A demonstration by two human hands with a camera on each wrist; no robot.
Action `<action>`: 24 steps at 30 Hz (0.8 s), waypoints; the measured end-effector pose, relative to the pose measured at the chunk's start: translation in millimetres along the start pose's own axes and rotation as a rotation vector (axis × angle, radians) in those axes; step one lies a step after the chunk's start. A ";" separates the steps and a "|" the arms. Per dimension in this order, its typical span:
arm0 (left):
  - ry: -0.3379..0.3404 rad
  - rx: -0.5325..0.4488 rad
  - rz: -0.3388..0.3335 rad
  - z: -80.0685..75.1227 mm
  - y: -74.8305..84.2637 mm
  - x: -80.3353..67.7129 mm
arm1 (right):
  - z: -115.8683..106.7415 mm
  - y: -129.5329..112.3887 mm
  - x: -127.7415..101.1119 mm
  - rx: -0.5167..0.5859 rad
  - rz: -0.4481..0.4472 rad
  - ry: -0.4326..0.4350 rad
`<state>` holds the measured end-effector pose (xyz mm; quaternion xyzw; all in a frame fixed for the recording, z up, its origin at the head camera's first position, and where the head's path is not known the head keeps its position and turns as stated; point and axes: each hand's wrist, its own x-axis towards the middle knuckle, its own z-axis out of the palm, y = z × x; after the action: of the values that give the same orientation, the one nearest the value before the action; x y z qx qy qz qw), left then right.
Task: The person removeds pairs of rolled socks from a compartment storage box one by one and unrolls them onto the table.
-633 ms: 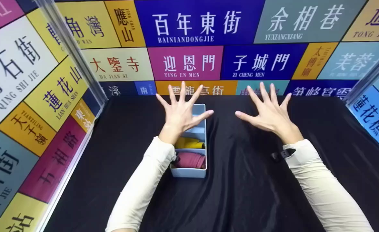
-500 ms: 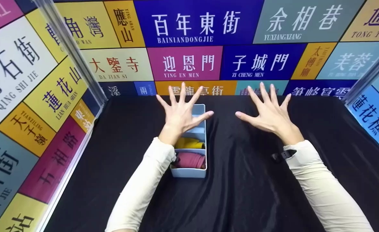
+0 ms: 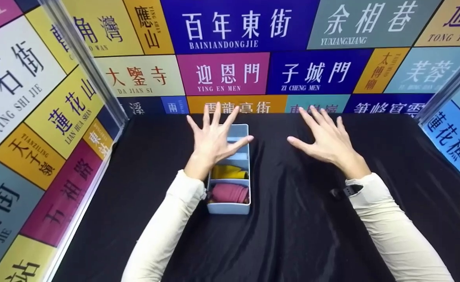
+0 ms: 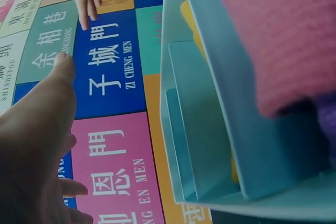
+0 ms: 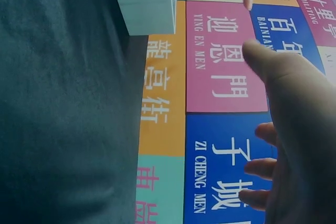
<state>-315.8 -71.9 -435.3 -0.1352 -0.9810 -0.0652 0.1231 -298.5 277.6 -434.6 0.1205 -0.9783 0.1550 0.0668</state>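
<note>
The head view alone takes in the whole scene: a black cloth (image 3: 300,219) covering the table, sign-printed walls (image 3: 230,51) at 9, 12 and 3 o'clock, and one long pale-blue divided organizer box (image 3: 230,209) lying just left of centre, its length running from 6 to 12 o'clock. Two hands hover over the cloth, both empty with straight fingers. The left hand (image 3: 213,140) is spread wide above the far half of the box and covers part of its rim and far compartments; the right hand (image 3: 325,139) is flat with fingers closer together, at 3 o'clock from the box and well apart from it. Both arms wear cream sleeves (image 3: 390,227), and a black strap (image 3: 345,191) sits at the right wrist. Two folded cloths show in the box: a maroon one (image 3: 230,194) in the nearest compartment and a yellow one (image 3: 230,172) in the next one toward 12 o'clock. The left wrist view adds what the head view cannot: the box wall and dividers (image 4: 210,129) from close up, with the maroon cloth (image 4: 283,35) bulging above the rim and the far compartments bare inside. The right wrist view shows only one corner of the box (image 5: 147,1) at 11 o'clock, the thumb and curled fingertips of the right hand (image 5: 299,145), and the cloth in shadow.
</note>
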 end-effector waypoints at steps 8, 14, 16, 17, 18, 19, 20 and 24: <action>0.017 -0.138 0.009 -5.0 -12.1 -12.5 | 4.8 -9.7 -1.7 0.024 -0.043 0.101; 0.060 -0.243 0.002 -2.5 -17.4 -21.3 | 9.2 -19.7 -5.5 0.076 -0.079 0.185; 0.076 -0.253 0.007 0.9 -19.1 -23.2 | 10.7 -24.0 -6.7 0.099 -0.088 0.196; 0.084 -0.258 0.009 3.0 -19.8 -23.8 | 11.4 -26.3 -7.4 0.110 -0.093 0.197; 0.090 -0.263 0.010 5.3 -20.5 -24.5 | 12.3 -28.8 -7.8 0.121 -0.099 0.197; 0.096 -0.267 0.010 7.7 -21.1 -25.1 | 13.2 -31.7 -8.2 0.129 -0.107 0.196; 0.099 -0.271 0.007 10.2 -21.6 -25.6 | 14.1 -34.6 -8.7 0.134 -0.117 0.194; 0.104 -0.297 -0.008 20.5 -22.6 -27.5 | 17.7 -44.6 -11.7 0.136 -0.152 0.187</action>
<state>-301.0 -97.0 -464.3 -0.1442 -0.9534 -0.2171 0.1523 -277.5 233.2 -440.5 0.1835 -0.9431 0.2258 0.1609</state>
